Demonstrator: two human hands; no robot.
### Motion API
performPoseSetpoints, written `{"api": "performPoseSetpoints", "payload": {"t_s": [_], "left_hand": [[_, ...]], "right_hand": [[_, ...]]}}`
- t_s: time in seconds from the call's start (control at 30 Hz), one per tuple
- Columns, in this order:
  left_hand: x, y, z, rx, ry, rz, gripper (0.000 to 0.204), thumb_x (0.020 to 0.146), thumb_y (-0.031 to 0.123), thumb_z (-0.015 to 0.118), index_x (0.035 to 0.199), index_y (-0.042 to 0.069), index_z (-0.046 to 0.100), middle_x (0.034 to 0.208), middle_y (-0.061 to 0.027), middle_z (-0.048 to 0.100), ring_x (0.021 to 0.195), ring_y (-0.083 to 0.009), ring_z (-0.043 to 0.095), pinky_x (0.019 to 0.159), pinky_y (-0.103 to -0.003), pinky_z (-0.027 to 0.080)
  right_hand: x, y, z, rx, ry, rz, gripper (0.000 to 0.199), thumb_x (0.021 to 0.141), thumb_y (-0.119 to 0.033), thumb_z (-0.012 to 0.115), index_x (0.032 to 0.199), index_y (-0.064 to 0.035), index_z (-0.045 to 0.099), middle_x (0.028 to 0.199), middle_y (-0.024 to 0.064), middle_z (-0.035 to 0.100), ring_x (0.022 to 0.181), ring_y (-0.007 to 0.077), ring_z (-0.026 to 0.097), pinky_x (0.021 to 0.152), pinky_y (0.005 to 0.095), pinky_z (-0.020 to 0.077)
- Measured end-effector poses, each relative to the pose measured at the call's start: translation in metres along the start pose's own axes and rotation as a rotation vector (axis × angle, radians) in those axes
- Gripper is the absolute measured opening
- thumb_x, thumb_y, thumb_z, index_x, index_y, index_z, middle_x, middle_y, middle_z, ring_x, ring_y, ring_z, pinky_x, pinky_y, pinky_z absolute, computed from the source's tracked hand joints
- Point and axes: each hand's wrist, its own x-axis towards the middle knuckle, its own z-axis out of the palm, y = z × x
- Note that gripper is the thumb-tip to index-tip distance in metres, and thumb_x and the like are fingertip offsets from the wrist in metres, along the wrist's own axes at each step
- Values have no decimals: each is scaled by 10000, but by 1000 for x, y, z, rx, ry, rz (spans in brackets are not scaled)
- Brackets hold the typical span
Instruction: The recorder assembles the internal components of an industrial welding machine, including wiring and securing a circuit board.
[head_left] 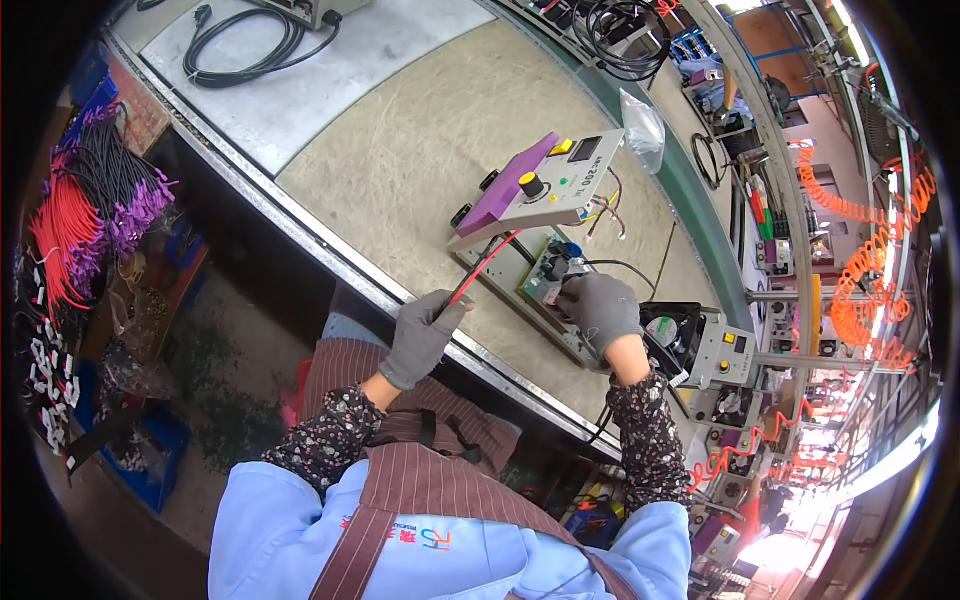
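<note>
A partly built electrical unit stands on the worktable, its grey front panel (565, 182) tilted up and carrying a yellow-capped black knob (531, 185). A purple cover piece (510, 190) adjoins the panel. My left hand (418, 338), in a grey glove, pinches a red wire (484, 268) that runs up toward the panel's lower edge. Inside the open metal frame sits a green circuit board (541, 277). My gloved right hand (605, 312) has its fingers bent down at the board; whatever they grip is hidden beneath them. Thin coloured wires (606, 212) dangle from the panel's right side.
Bundles of red wires (65, 235) and black wires with purple ends (125, 180) hang at the left. A similar unit with a fan (665, 332) stands close to my right hand. A coiled black cable (245, 70) lies at the back left, a clear plastic bag (642, 130) behind the panel.
</note>
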Motion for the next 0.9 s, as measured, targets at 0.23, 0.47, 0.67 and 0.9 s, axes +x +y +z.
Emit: {"api": "performPoseSetpoints", "payload": {"t_s": [0.23, 0.47, 0.67, 0.9], "left_hand": [[0, 0, 1, 44, -16, 17, 199, 905, 184, 555, 952, 14, 647, 586, 77, 403, 489, -12, 343, 441, -191, 266], [0, 1, 0, 72, -22, -48, 211, 911, 199, 572, 953, 6, 649, 613, 62, 413, 563, -25, 345, 492, -220, 285], [3, 4, -1, 143, -41, -19, 190, 901, 164, 559, 945, 3, 650, 597, 61, 420, 542, -24, 355, 476, -219, 287], [8, -1, -4, 219, 0, 93, 155, 882, 145, 582, 905, 11, 654, 579, 54, 441, 536, -30, 382, 476, -224, 302]], "right_hand": [[3, -1, 4, -13, 41, -3, 224, 775, -326, 617, 864, -141, 708, 799, 148, 655, 749, 330, 641, 671, 433, 503], [17, -3, 2, -58, 38, -53, 176, 768, -214, 624, 856, -66, 661, 793, 149, 660, 742, 307, 665, 625, 406, 526], [13, -16, 30, -140, 213, -27, 123, 784, -140, 584, 856, -41, 596, 738, 148, 637, 698, 289, 667, 553, 391, 519], [11, -4, 27, -88, 99, 38, 161, 758, -260, 655, 819, -113, 673, 844, 116, 614, 770, 305, 639, 658, 416, 518]]}}
